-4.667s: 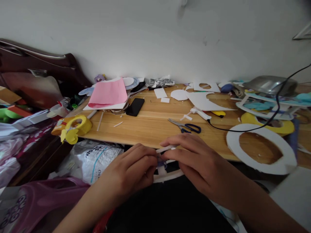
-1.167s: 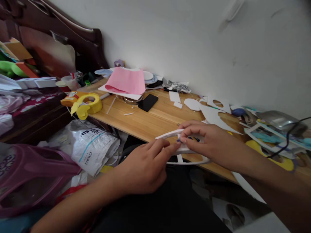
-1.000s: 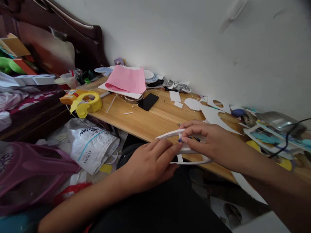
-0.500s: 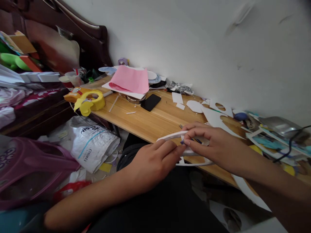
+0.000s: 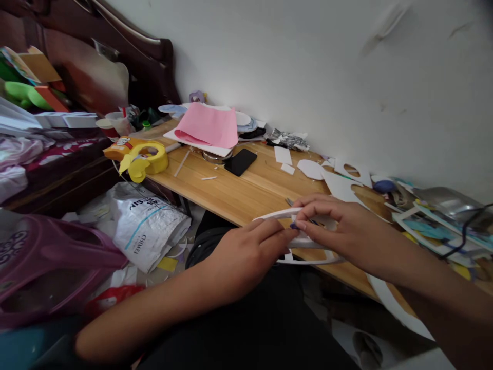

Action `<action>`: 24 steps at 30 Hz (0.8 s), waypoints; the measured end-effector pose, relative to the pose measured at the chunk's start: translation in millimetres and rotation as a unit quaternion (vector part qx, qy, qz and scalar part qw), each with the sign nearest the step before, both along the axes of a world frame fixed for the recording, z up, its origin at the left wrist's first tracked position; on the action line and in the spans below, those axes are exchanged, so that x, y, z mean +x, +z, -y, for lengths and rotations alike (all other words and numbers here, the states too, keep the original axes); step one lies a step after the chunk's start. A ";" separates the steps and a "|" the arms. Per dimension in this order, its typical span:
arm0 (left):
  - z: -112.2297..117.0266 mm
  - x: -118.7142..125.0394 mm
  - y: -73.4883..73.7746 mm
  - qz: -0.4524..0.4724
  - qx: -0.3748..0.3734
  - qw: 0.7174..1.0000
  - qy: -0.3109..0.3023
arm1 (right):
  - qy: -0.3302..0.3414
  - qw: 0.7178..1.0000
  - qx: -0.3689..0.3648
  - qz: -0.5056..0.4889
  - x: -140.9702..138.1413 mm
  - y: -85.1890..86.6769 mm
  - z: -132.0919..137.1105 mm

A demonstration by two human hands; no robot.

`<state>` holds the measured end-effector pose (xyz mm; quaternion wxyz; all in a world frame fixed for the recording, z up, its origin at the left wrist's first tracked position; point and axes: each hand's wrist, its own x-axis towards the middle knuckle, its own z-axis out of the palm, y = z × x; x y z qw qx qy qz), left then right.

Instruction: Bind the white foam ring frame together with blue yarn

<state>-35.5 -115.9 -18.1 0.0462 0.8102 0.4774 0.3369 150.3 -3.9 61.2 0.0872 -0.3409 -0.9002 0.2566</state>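
Observation:
My left hand (image 5: 239, 254) and my right hand (image 5: 335, 231) meet just in front of the wooden table's (image 5: 231, 192) near edge. Together they pinch a thin white foam frame (image 5: 283, 213) made of curved strips. A small dark purple piece shows between the fingertips where the two hands touch. My right fingers curl over the upper strip; my left thumb and forefinger press it from the left. The lower strip curves under my right hand.
On the table lie a black phone (image 5: 241, 162), a pink sheet (image 5: 208, 126), a yellow tape holder (image 5: 144, 159), white foam offcuts (image 5: 339, 182) and a cluttered pile at the right (image 5: 439, 216). A white plastic bag (image 5: 144, 231) and a purple bag (image 5: 50, 267) lie left, by a dark bed frame.
My view has swung left and tilted since the oldest frame. Over the last second the hands stay pinched on the white frame, shifting only slightly right.

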 end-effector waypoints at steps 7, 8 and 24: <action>2.4 -3.4 0.7 0.007 -0.005 1.000 -0.013 | 0.031 0.996 0.082 -0.012 5.8 -1.4 1.5; 3.0 -3.7 0.6 0.006 -0.003 1.000 -0.016 | 0.042 0.994 0.102 -0.014 7.4 -2.2 1.6; 5.8 -2.7 -0.3 0.016 -0.009 0.999 -0.036 | 0.199 0.961 0.195 0.008 25.7 12.1 5.3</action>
